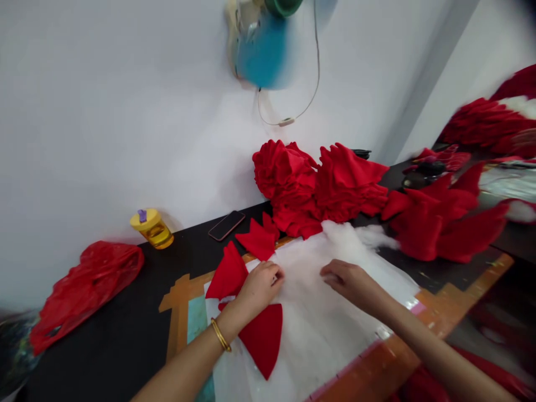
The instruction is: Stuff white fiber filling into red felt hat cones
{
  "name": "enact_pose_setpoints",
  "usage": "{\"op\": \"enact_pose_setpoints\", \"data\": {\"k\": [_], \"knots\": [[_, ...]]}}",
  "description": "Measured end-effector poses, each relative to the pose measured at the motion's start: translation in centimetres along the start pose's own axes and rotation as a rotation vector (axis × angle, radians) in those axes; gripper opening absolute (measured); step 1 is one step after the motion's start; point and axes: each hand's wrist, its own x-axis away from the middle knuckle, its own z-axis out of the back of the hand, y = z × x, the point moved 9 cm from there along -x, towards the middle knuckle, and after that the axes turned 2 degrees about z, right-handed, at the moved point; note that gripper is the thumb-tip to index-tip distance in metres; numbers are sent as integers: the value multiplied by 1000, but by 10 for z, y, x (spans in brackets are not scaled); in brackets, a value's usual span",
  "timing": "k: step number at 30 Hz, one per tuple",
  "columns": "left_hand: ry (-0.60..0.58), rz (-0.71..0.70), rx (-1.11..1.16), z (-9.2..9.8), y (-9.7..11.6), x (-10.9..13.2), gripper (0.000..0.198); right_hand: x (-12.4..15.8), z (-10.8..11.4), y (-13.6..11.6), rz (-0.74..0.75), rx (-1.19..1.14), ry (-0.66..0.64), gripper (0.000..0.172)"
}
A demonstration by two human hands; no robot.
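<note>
My left hand (263,282) is over the left part of a white sheet, its fingers curled in a pinch; what they hold, if anything, does not show. Red felt-like pieces lie around it: one pointed piece (228,273) to its left and a wedge-shaped piece (263,340) partly under the wrist. My right hand (345,279) is closed above the middle of the sheet, apart from the left, with a bit of white at its fingertips that I cannot make out. Fluffy white stuffing (345,240) lies behind it at the sheet's far edge.
Tall stacks of red fabric pieces (288,178) stand against the wall, and a loose red heap (444,223) is at right. A phone (226,225), a yellow-lidded jar (153,229) and a red plastic bag (90,287) lie at left. A blurred fan (263,50) hangs above.
</note>
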Motion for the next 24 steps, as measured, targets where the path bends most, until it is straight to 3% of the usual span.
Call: {"op": "enact_pose_setpoints", "data": {"k": [2, 6, 10, 13, 16, 19, 24], "knots": [[-18, 29, 27, -1, -8, 3, 17, 8, 8, 7, -2, 14, -7, 24], [-21, 112, 36, -11, -8, -2, 35, 0, 16, 0, -4, 96, 136, 29], [-38, 38, 11, -26, 14, -19, 14, -27, -24, -15, 17, 100, -52, 32], [-46, -30, 46, -33, 26, -25, 15, -35, -39, -17, 31, 46, -125, 30], [-32, -72, 96, -31, 31, -22, 14, -34, -35, -19, 81, -63, -116, 41], [-31, -85, 141, -28, 34, -17, 14, -31, -28, -17, 83, -155, -90, 29], [40, -8, 203, -24, 37, -14, 42, -33, -21, 2, -79, -230, 17, 26]]}}
